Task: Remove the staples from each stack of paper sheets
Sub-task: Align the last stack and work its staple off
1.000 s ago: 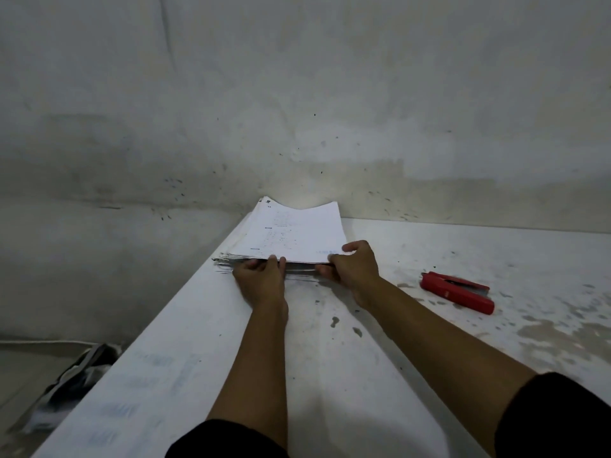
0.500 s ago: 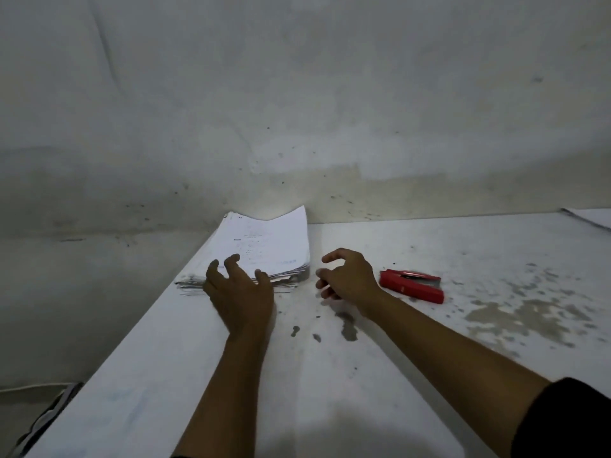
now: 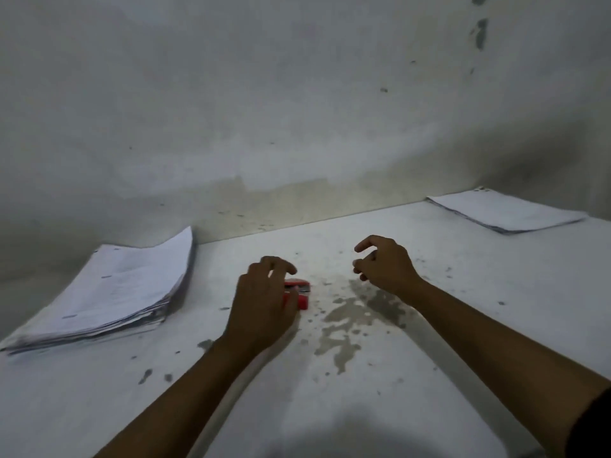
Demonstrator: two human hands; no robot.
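Note:
A thick stack of paper sheets (image 3: 125, 292) lies at the table's left edge, against the wall. A thinner stack of paper (image 3: 502, 209) lies at the far right. A red staple tool (image 3: 299, 292) lies on the table between them. My left hand (image 3: 264, 302) is over the tool's left part with loosely curled fingers and hides most of it; I cannot tell whether it touches the tool. My right hand (image 3: 383, 266) hovers to the right of the tool, fingers loosely curled, holding nothing. No staples can be made out.
The white table (image 3: 330, 408) is stained with grey patches near its middle. A grey wall (image 3: 297, 110) runs along the table's far edge. The table's left edge lies just past the thick stack.
Both hands let go of the thick stack and moved right. My left hand now covers the red tool; my right hand has passed beyond it. The view swung right, showing the second stack.

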